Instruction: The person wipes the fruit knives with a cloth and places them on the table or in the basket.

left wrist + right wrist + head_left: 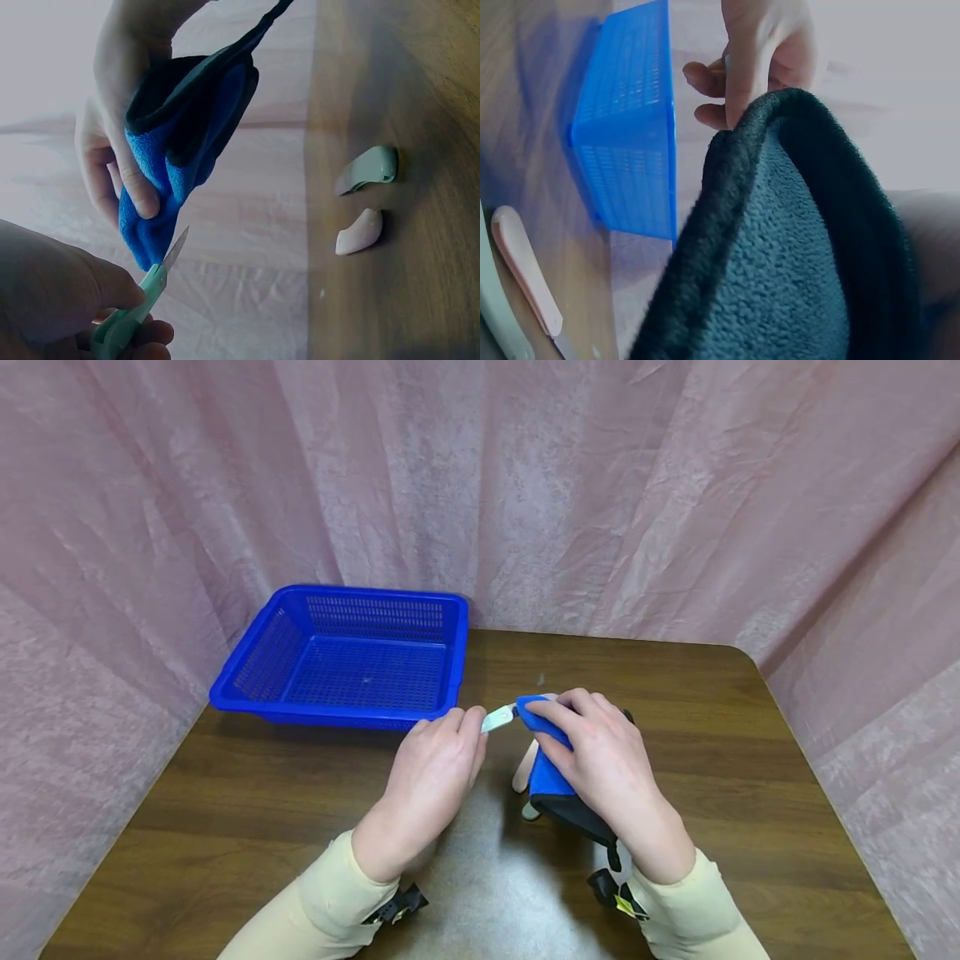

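Note:
My left hand [431, 760] grips a small knife by its light green handle [498, 718], the pointed blade toward the right. In the left wrist view the knife's blade [178, 247] shows beside the lower end of a blue cloth [154, 225] with black edging. My right hand [603, 752] pinches this folded cloth between thumb and fingers, right by the blade. The cloth's black-edged end and a loop hang down toward my right wrist. Below the cloth, a pink-handled knife [529, 270] and another green-handled knife [499, 307] lie on the table, partly covered in the head view.
A blue plastic basket [337, 714] with slotted walls stands at the back left of the brown wooden table [712, 735]. Pink curtains [555, 510] hang close behind the table and at both sides. Each wrist wears a dark strapped device.

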A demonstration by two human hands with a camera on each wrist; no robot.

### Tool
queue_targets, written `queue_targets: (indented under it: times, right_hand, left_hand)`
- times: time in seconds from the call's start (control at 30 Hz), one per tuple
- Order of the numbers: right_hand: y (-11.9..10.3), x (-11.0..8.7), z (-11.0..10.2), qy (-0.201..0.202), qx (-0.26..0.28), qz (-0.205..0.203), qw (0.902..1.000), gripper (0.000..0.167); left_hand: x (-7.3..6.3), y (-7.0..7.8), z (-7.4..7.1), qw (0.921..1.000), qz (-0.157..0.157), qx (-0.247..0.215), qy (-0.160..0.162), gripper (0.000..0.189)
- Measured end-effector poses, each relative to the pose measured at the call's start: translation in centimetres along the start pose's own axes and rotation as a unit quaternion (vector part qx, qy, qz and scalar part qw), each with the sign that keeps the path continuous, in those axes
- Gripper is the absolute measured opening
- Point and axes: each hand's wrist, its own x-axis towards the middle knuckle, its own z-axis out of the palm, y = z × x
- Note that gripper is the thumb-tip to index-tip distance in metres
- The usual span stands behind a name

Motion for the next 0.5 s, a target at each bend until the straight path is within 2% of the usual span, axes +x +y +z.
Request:
queue_targets:
  times: [0.5]
  right_hand:
    - [-0.27,0.06,0.29,0.014,-0.009,-0.022,0.9996,0.038]
  left_hand:
    - [0.12,0.28,-0.58,0.9999,0.013,0.005,-0.001,0.021]
